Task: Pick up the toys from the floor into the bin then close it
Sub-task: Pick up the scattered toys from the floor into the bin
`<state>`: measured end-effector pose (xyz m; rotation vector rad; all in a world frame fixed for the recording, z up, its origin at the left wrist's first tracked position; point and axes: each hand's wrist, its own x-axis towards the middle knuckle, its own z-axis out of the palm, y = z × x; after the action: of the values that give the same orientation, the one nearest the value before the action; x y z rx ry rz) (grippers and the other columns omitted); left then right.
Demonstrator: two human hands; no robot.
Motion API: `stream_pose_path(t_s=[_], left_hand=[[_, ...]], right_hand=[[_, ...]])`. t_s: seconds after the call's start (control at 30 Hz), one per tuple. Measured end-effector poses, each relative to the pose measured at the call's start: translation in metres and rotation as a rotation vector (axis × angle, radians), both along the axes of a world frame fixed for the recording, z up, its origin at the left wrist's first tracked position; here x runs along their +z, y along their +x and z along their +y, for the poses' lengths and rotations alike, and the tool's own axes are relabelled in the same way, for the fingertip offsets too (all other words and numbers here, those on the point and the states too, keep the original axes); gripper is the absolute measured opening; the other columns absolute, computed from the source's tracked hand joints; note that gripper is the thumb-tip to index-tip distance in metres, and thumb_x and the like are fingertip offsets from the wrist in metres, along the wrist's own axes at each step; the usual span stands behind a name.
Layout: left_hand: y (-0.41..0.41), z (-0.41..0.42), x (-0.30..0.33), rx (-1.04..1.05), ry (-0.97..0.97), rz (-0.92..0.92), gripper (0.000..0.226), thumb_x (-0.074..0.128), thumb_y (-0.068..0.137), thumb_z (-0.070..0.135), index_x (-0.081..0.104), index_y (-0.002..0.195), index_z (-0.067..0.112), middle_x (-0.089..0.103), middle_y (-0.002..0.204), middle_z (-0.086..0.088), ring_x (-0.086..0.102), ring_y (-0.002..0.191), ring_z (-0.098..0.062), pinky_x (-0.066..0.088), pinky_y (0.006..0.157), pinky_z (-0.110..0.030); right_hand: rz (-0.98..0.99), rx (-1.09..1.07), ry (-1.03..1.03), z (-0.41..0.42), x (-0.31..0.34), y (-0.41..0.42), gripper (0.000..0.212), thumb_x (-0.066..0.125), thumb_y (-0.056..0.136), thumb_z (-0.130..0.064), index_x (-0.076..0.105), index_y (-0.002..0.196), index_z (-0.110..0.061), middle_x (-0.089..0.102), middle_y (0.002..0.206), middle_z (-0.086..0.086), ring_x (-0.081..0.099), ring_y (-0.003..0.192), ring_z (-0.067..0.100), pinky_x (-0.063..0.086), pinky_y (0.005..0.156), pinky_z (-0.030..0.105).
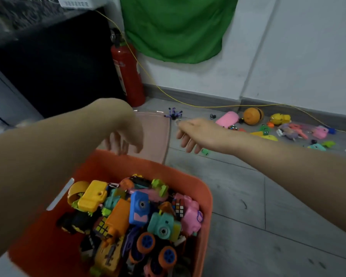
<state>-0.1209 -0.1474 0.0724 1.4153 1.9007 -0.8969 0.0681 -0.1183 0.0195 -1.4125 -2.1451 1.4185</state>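
Plainly neither grip holds anything: the left hand (124, 136) hangs with loose fingers just over the far rim of the orange bin (205, 196), while the right hand (194, 134) reaches forward with fingers slack. Beyond and to the right of it, the remaining toys (284, 126) lie scattered on the floor (268, 196) by the wall; they look like small, light, rigid plastic, best pinched across the body. A pink lid (156, 136) lies flat beyond the bin.

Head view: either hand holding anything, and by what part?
Nothing visibly held. Left hand hangs loose-fingered above the orange bin; right hand reaches out, fingers extended, empty.
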Motion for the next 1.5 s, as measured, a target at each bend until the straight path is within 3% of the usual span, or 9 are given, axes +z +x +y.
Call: stream_pose_path(t_s=[0.17, 0.27, 0.37, 0.57, 0.83, 1.03, 1.23, 1.4, 1.5], left_hand=[[0.078, 0.039, -0.036, -0.130, 0.356, -0.376, 0.026, 0.050, 0.096, 0.028, 0.057, 0.118, 0.015, 0.067, 0.099, -0.005, 0.067, 0.086, -0.017, 0.058, 0.081, -0.035], [0.117, 0.060, -0.071, -0.205, 0.415, -0.331, 0.048, 0.052, 0.093, 0.039, 0.045, 0.137, 0.020, 0.053, 0.136, -0.007, 0.055, 0.118, -0.028, 0.044, 0.103, -0.042], [0.150, 0.079, -0.113, -0.159, 0.366, -0.338, 0.077, 0.056, 0.090, 0.040, 0.019, 0.153, 0.020, 0.033, 0.155, -0.011, 0.040, 0.135, -0.033, 0.037, 0.109, -0.045], [0.172, 0.113, -0.174, -0.009, 0.376, -0.238, 0.099, 0.069, 0.084, 0.038, 0.001, 0.155, 0.023, 0.011, 0.158, -0.021, 0.027, 0.141, -0.042, 0.034, 0.111, -0.048], [0.163, 0.148, -0.239, 0.075, 0.343, -0.148, 0.110, 0.067, 0.084, 0.049, -0.016, 0.154, 0.031, -0.011, 0.159, -0.026, 0.016, 0.145, -0.045, 0.027, 0.113, -0.048], [0.176, 0.164, -0.265, 0.101, 0.526, -0.260, 0.053, 0.066, 0.084, 0.022, 0.035, 0.127, 0.021, 0.025, 0.142, -0.026, 0.057, 0.102, -0.043, 0.051, 0.090, -0.047], [0.203, 0.160, -0.274, 0.068, 0.478, -0.238, 0.044, 0.055, 0.092, 0.006, 0.036, 0.130, 0.015, -0.003, 0.157, -0.029, 0.059, 0.106, -0.043, 0.050, 0.080, -0.040], [0.208, 0.146, -0.269, 0.130, 0.542, -0.357, 0.028, 0.059, 0.088, 0.011, 0.041, 0.109, 0.017, 0.026, 0.140, -0.026, 0.054, 0.075, -0.030, 0.049, 0.069, -0.034], [0.209, 0.136, -0.267, 0.208, 0.569, -0.381, 0.030, 0.061, 0.086, 0.011, 0.040, 0.105, 0.020, 0.033, 0.132, -0.022, 0.054, 0.079, -0.030, 0.048, 0.067, -0.033]], right_hand=[[-0.261, -0.103, 0.072, 0.036, -0.032, 0.075, 0.043, 0.038, 0.100, -0.046, 0.061, 0.089, -0.011, 0.069, 0.087, 0.012, 0.065, 0.074, 0.027, 0.054, 0.068, 0.037], [-0.480, -0.100, 0.197, 0.044, -0.058, 0.120, 0.032, 0.052, 0.096, -0.040, 0.061, 0.107, -0.011, 0.065, 0.105, 0.010, 0.057, 0.093, 0.026, 0.041, 0.074, 0.030], [-0.569, -0.118, 0.219, 0.052, -0.089, 0.163, 0.051, 0.063, 0.089, -0.038, 0.050, 0.134, -0.018, 0.056, 0.124, 0.012, 0.053, 0.113, 0.030, 0.042, 0.087, 0.032], [-0.683, -0.124, 0.176, 0.090, -0.145, 0.233, 0.099, 0.074, 0.077, -0.040, 0.014, 0.155, -0.028, 0.029, 0.150, 0.016, 0.035, 0.134, 0.038, 0.040, 0.105, 0.042], [-0.834, -0.057, 0.237, 0.165, -0.186, 0.267, 0.111, 0.069, 0.075, -0.045, -0.007, 0.155, -0.035, 0.004, 0.163, 0.005, 0.009, 0.148, 0.033, 0.033, 0.108, 0.056], [-0.730, -0.091, 0.225, 0.178, -0.212, 0.269, 0.106, 0.071, 0.074, -0.057, 0.005, 0.154, -0.036, 0.007, 0.159, 0.007, 0.013, 0.145, 0.034, 0.033, 0.105, 0.058], [-0.727, -0.131, 0.471, 0.157, -0.229, 0.272, 0.085, 0.063, 0.077, -0.063, 0.030, 0.146, -0.026, 0.036, 0.128, 0.014, 0.046, 0.116, 0.037, 0.040, 0.096, 0.049], [-0.755, -0.129, 0.551, 0.137, -0.226, 0.276, 0.075, 0.066, 0.075, -0.063, 0.042, 0.129, -0.017, 0.052, 0.113, 0.010, 0.053, 0.105, 0.032, 0.042, 0.084, 0.042], [-0.672, -0.176, 0.558, 0.131, -0.220, 0.277, 0.058, 0.066, 0.079, -0.052, 0.045, 0.117, -0.015, 0.056, 0.107, 0.009, 0.054, 0.101, 0.031, 0.043, 0.076, 0.039]])
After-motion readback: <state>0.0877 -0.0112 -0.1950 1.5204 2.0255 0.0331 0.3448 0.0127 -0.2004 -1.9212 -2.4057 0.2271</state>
